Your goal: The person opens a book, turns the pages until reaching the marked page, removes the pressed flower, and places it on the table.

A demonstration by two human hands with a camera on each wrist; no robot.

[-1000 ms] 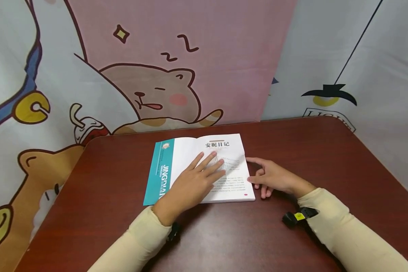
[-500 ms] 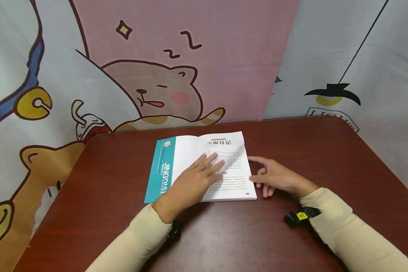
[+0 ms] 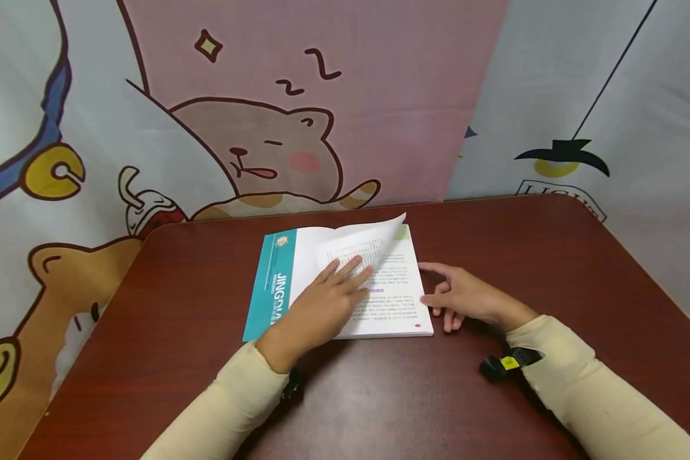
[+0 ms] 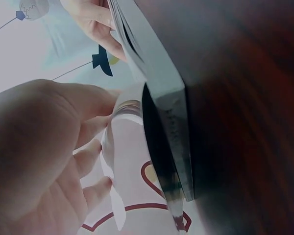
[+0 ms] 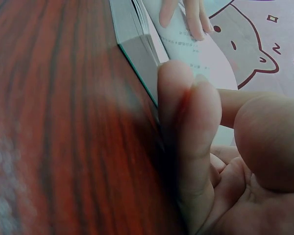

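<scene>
An open book lies on the table, its teal cover flap out to the left. My left hand rests with spread, fairly straight fingers on a page that curls up off the right side and bends leftward. In the left wrist view its fingertips touch the bowed paper. My right hand is at the book's right edge, thumb tip and extended index finger against it, the other fingers loosely bent below. The right wrist view has those fingertips beside the thick page block.
The dark red-brown wooden table runs back to a cloth backdrop with cartoon animals. A black strap device with a yellow label sits at the right wrist. Cream sleeves cover both forearms.
The top page has lifted and curled from right to left, uncovering the printed page beneath. My left hand has slid slightly left with it. The right hand has stayed at the book's edge.
</scene>
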